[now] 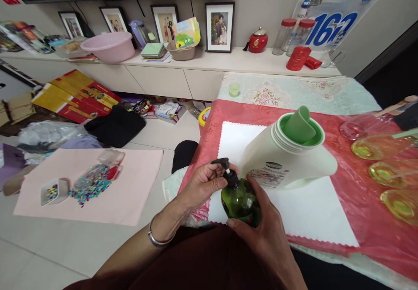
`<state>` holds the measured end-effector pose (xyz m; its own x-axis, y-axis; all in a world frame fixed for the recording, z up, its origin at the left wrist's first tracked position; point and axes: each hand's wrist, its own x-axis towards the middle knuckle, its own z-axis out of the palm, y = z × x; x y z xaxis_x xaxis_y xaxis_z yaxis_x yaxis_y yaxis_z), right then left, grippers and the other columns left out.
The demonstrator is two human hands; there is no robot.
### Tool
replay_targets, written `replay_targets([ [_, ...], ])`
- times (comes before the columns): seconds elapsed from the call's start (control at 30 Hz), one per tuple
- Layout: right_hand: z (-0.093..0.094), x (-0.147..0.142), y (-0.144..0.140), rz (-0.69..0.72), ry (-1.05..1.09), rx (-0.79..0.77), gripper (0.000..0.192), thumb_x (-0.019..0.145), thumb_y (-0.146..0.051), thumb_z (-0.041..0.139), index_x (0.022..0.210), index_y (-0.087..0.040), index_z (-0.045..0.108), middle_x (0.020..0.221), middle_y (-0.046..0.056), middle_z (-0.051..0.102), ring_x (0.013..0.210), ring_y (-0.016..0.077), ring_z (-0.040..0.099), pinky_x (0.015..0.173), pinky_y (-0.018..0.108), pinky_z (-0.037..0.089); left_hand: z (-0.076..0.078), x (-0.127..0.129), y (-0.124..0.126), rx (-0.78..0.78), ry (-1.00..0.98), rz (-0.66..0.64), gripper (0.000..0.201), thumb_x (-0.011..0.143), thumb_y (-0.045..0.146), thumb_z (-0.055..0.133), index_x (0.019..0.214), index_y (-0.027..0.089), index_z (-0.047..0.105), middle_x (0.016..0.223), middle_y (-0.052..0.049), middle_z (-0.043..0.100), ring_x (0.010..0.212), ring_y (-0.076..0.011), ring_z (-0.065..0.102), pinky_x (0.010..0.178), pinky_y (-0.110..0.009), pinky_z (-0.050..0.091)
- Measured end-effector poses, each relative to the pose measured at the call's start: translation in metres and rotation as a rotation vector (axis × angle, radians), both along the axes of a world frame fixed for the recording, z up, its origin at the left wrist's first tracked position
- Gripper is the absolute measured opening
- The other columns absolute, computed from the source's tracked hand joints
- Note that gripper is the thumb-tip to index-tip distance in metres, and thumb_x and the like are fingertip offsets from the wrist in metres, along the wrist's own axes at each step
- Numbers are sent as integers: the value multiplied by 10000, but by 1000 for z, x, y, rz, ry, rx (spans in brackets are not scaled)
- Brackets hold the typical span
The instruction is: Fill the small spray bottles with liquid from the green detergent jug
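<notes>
Green bottle (241,202) held at the table's near edge (196,220).
Its body is gripped by the right hand (261,229); the pump (225,168) is pinched by left hand (204,183) fingers. Jug (287,155) just behind.

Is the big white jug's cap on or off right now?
On. The white jug stands upright on the white cloth, its green cap seated in the neck.

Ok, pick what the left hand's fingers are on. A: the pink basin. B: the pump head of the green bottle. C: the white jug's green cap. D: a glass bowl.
B: the left hand has its fingers at the black pump head of the green bottle, which the right hand holds by its body.
</notes>
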<state>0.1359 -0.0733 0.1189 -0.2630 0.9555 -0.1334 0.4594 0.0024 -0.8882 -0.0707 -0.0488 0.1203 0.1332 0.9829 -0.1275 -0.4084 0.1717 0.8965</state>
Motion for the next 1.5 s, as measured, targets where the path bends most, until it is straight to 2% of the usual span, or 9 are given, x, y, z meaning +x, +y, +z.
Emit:
replay_targets([
  [0.13,0,-2,-1,-14,8,34,848,759,-493,730,1513,-210,461,1414,98,576,1297,305,568,1081,488,523,0,4,-1,47,-4,7,402,799,409,871,1124,192,779,1118,-101,739,1073,-229,653,980,-351,485],
  [0.3,-6,-2,-5,10,-1,82,836,792,-494,735,1523,-217,441,1405,83,584,1274,277,587,1052,437,549,-4,9,-1,-8,-3,145,431,640,380,979,982,184,805,930,-38,721,848,-151,629,799,-264,489],
  [0.47,-12,-1,-7,-16,5,119,831,797,-465,746,1541,-292,418,1421,37,574,1287,264,578,1068,445,539,-4,7,-2,-11,-44,96,417,723,391,932,1059,182,801,975,-64,751,875,-158,643,836,-275,489],
  [0.6,-9,-2,-6,-8,6,113,851,795,-470,755,1545,-254,417,1440,64,560,1303,283,568,1080,455,534,-1,8,-5,-2,-92,60,390,809,422,864,1109,186,784,1002,-86,754,968,-194,665,927,-327,496],
  [0.83,-9,-3,-6,14,-10,134,845,801,-477,753,1541,-244,419,1408,65,583,1267,272,592,1051,429,556,0,14,-2,40,-62,155,391,669,376,968,978,208,798,917,-12,710,842,-122,636,776,-223,490],
  [1.1,-8,-2,-4,-8,9,96,871,792,-499,762,1538,-201,426,1423,93,573,1292,287,580,1070,436,545,-3,6,-7,26,-87,13,355,858,383,824,1152,195,759,1068,-97,764,996,-198,690,960,-343,508],
  [1.2,-7,-2,-4,-6,15,96,875,787,-497,770,1539,-205,428,1423,88,574,1292,278,582,1068,427,549,-3,9,-6,73,-69,35,402,802,410,872,1125,198,761,1101,-87,739,1030,-201,671,943,-320,507],
  [1.33,-6,-4,-4,-1,16,108,854,774,-477,763,1523,-208,453,1413,83,582,1278,270,592,1063,423,552,-3,11,-3,57,-50,119,422,669,383,967,997,198,777,973,-23,707,884,-141,641,814,-245,493],
  [1.5,-6,-4,-4,-22,28,40,865,748,-473,763,1518,-217,464,1414,81,581,1284,290,583,1086,470,532,-2,5,-3,35,-58,32,381,785,374,890,1107,203,778,1035,-55,744,967,-174,660,924,-303,483],
])
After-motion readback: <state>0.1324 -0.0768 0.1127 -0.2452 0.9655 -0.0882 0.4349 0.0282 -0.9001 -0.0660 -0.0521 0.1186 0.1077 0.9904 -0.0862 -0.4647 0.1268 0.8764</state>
